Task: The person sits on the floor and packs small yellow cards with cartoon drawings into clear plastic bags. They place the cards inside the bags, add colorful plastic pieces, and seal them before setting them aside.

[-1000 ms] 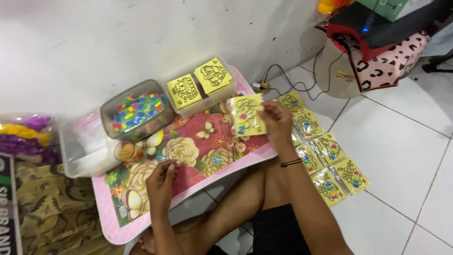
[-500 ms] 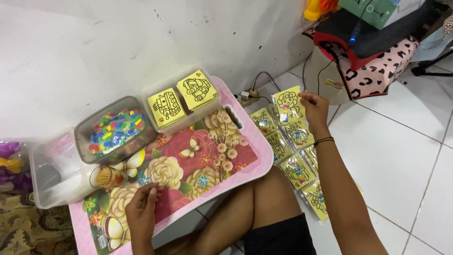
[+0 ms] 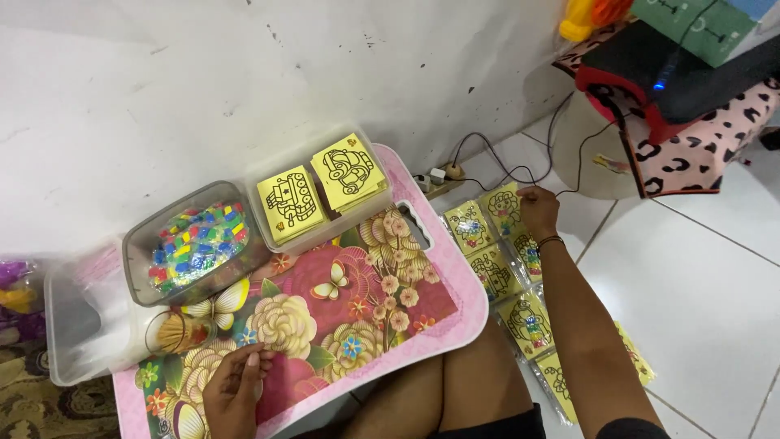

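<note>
Right hand (image 3: 538, 213) is reaching out over the white floor tiles (image 3: 691, 276), fingers pinching closed on the top edge of a yellow picture packet (image 3: 502, 206), which is lying at the far end of a row of like packets (image 3: 520, 317) running back toward the knee. Beyond the fingers a power strip (image 3: 435, 177) and cables are sitting against the wall; open tile is lying to their right. Left hand (image 3: 231, 390) is resting flat, fingers loosely spread and holding nothing, on the flowered pink bench (image 3: 325, 309). Ahead of those fingers a tub of coloured pieces (image 3: 193, 244) and a clear box of yellow cards (image 3: 321, 191) are standing at the bench's far edge. Held packet: yellow, black line drawing, clear wrap.
</note>
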